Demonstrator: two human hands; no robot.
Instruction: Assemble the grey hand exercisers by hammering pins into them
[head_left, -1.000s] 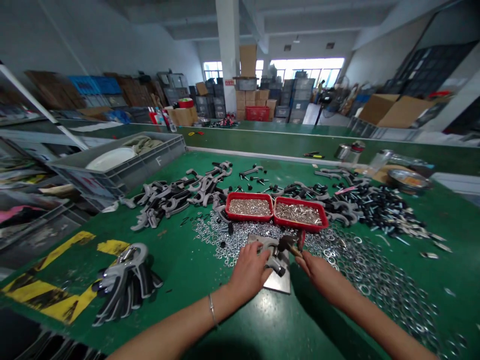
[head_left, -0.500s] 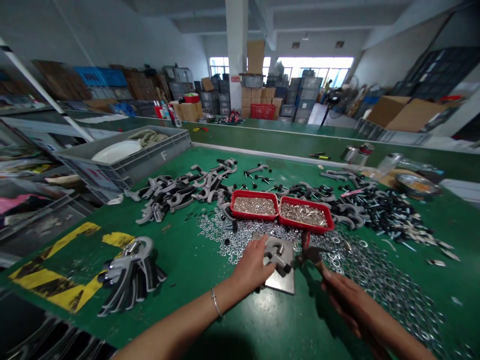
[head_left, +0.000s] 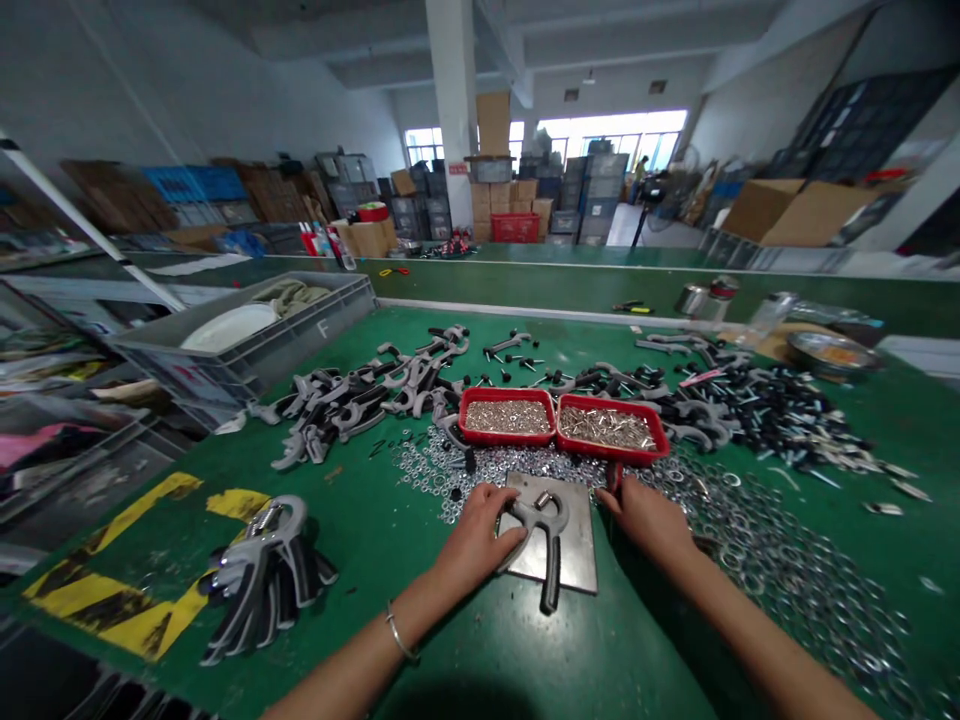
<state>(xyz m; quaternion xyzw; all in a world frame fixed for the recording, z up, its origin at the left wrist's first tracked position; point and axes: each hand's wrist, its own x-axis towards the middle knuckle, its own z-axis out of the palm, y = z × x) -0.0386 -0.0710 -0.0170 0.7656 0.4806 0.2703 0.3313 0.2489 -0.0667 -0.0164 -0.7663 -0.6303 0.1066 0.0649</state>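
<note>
My left hand (head_left: 480, 530) is closed on a grey spring clamp (head_left: 551, 545) with dark grips, lying on a square metal plate (head_left: 581, 560). A small metal spring (head_left: 541, 500) shows within the clamp's jaws. Right of the plate, my right hand (head_left: 654, 520) has its fingers around a red-handled tool (head_left: 615, 476), whose working end is hidden. Past the plate stand two red trays, the left tray (head_left: 506, 438) with tiny metal parts and the right tray (head_left: 611, 457) with small pins. Loose metal rings (head_left: 780, 570) spread to the right of my right hand.
Far left on the green table, a bunch of clamps (head_left: 274, 570) rests by yellow-black tape (head_left: 112, 615). Behind are a clamp pile (head_left: 360, 395), a grey crate (head_left: 300, 335), black-headed screws (head_left: 787, 425) and a metal bowl (head_left: 832, 350).
My right hand has let go of the hammer and reached forward to the red-handled tool. The clamp under my left hand has turned, one handle now pointing towards me.
</note>
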